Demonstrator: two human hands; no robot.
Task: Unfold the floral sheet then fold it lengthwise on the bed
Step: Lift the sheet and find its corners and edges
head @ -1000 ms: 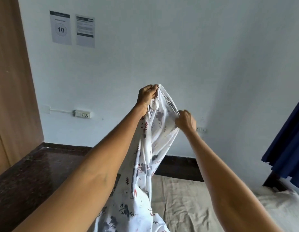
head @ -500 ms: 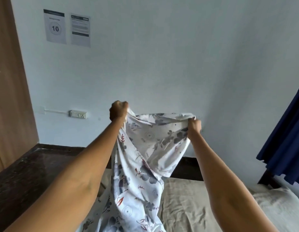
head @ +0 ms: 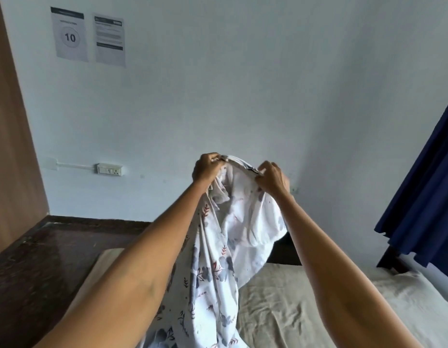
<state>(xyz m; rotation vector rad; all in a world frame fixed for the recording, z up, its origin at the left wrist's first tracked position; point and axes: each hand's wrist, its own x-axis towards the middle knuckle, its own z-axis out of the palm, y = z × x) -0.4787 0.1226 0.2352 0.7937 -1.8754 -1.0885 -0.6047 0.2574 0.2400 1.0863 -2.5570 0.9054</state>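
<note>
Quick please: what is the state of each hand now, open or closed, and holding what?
Left hand: closed, gripping the top edge of the floral sheet.
Right hand: closed, pinching the same edge.

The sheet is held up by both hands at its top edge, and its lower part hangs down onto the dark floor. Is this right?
Not quite. Both hands, left and right, do grip the sheet at its top edge, but the head view shows its lower part hanging down onto the bed, not onto the dark floor to the left.
</note>
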